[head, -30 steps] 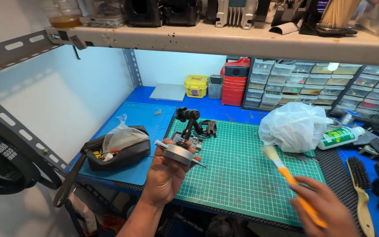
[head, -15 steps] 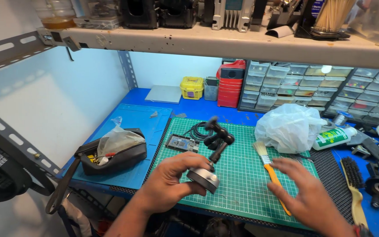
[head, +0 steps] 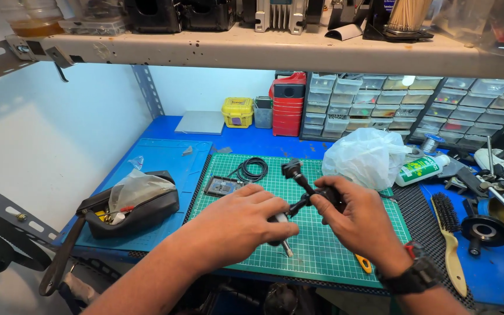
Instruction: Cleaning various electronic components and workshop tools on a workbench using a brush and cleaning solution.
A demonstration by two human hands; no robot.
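Both hands share one black articulated arm [head: 300, 188] over the desk [head: 252, 142]: left hand [head: 241, 223] grip closed around its base, right hand [head: 354, 219] pinching its joint.

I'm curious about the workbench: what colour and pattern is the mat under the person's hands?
The cutting mat is green with a pale grid, clearest in the head view.

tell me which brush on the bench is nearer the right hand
The orange-handled brush: its handle end pokes out just below the right hand. The black-bristled brush lies apart, farther right on the black mat.
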